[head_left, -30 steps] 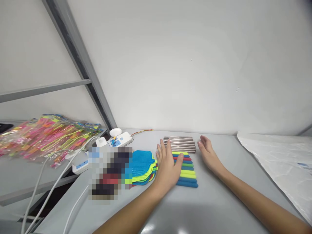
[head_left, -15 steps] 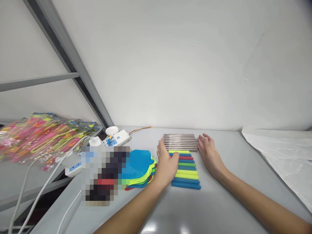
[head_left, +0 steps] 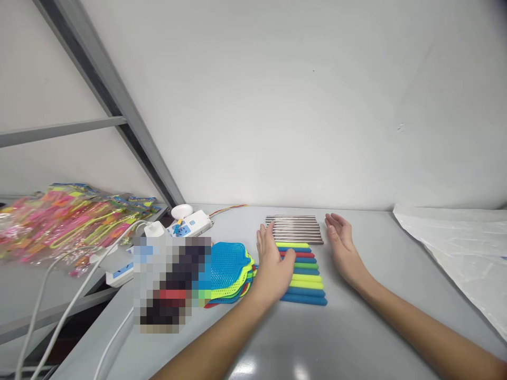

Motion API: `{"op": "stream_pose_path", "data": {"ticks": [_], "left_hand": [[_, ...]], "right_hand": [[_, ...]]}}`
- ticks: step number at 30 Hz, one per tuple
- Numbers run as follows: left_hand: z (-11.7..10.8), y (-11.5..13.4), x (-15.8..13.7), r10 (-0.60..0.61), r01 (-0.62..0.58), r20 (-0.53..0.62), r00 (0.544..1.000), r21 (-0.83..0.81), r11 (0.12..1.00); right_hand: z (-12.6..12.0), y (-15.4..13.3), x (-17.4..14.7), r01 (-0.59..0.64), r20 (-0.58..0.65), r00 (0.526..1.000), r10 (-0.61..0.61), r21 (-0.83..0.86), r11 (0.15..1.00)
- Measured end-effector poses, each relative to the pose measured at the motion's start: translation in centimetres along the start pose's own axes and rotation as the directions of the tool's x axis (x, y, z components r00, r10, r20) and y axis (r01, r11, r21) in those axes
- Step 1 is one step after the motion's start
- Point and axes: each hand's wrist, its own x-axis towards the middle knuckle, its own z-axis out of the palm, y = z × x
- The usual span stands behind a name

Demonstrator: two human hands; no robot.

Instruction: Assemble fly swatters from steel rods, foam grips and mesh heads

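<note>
Head view: my left hand [head_left: 274, 268] and right hand [head_left: 344, 249], grip apart, flank rods [head_left: 298, 230] and handles [head_left: 306, 278] mid-frame. Aligning looks nearly done; swatter heads [head_left: 227, 265], centre-left, seem unjoined.

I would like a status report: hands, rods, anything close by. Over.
Left hand open at left ends of coloured sticks, contact unclear. Right hand open, apart from metal rods. Rods lie side by side beyond sticks. Mesh paddles stacked beside left hand.

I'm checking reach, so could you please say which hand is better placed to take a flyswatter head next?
Probably the left hand: it is beside the stacked mesh flyswatter heads, while the right hand is across the colored handles from them.
</note>
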Motion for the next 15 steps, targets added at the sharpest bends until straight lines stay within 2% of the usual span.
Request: {"op": "stream_pose_path", "data": {"ticks": [1, 3, 6, 12, 15], "left_hand": [[-0.2, 0.4, -0.3, 0.023, -0.023, 0.01, 1.0, 0.012, 1.0], [-0.5, 1.2, -1.1, 0.144, -0.148, 0.068, 0.987, 0.063, 0.987], [-0.9, 2.4, -2.4, 0.337, -0.365, 0.188, 0.922, 0.141, 0.92], [-1.0, 3.4, -4.0, 0.556, -0.639, 0.331, 0.762, 0.251, 0.727], [-1.2, 3.5, -4.2, 0.593, -0.688, 0.352, 0.724, 0.303, 0.66]], "right_hand": [[-0.2, -0.5, -0.2, 0.043, -0.009, 0.999, -0.043, -0.031, 0.999], [-0.7, -1.3, -0.6, 0.153, -0.005, 0.988, -0.154, -0.124, 0.98], [-1.4, -2.1, -0.8, 0.279, 0.067, 0.96, -0.271, -0.262, 0.924], [-1.7, -2.0, -0.6, 0.311, 0.161, 0.949, -0.27, -0.338, 0.889], [-1.6, -1.9, -0.5, 0.296, 0.167, 0.953, -0.253, -0.334, 0.895]]}}
